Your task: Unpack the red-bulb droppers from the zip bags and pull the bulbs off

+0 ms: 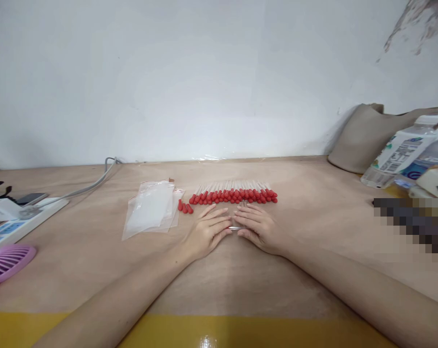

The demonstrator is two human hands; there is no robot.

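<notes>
My left hand (209,231) and my right hand (261,228) face each other low over the table. Between their thumbs and forefingers a clear glass dropper tube (236,228) lies crosswise, its ends covered by the fingers. A trace of red shows by my left fingertips, probably a rubber bulb. My other fingers stretch forward. Just beyond my hands runs a row of droppers with red rubber bulbs (233,195), their clear tubes pointing to the wall. Three loose red bulbs (184,208) lie left of the row. A few clear tubes (243,203) show at my right fingertips.
Clear zip bags (150,208) lie flat to the left. Farther left are a white power strip (41,217) with a grey cable and a pink fan (10,263). A plastic bottle (400,152) and a beige container (360,137) stand at the back right.
</notes>
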